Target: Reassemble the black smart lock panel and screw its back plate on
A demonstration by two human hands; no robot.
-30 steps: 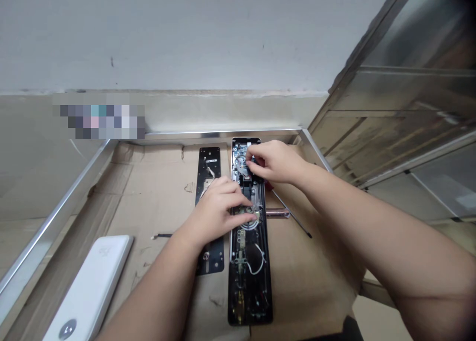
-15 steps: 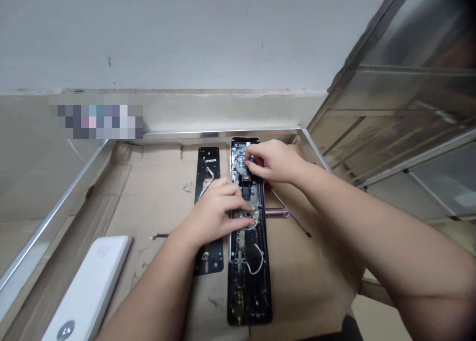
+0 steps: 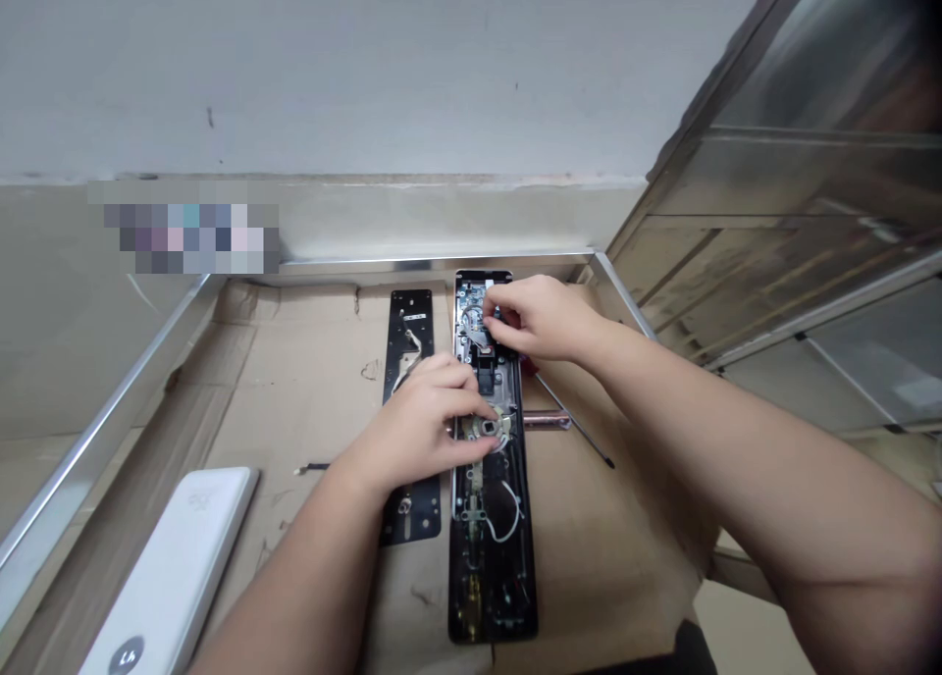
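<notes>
A long black door lock housing [image 3: 504,577] lies with its inside facing up, showing a circuit board, wires and metal parts. My left hand [image 3: 434,415] has its thumb and fingertips on either side of a round hub [image 3: 491,427] with a square hole, near the middle of the housing. Further up, my right hand [image 3: 534,320] pinches at the circuit board [image 3: 471,302], beside a grey cable; what lies between its fingertips is hidden. A white wire [image 3: 504,538] loops below the left hand.
Left of the housing lies a black backplate [image 3: 412,518] with a cable. A screwdriver [image 3: 581,425] and a shiny pinkish bar [image 3: 549,420] are on its right. A white power bank [image 3: 173,567] rests on the cardboard [image 3: 309,361]. A metal rim [image 3: 442,261] borders the table.
The left fingers have shifted slightly, and the hub's square hole shows more plainly. My right hand stays at the circuit board. The view has moved a little.
</notes>
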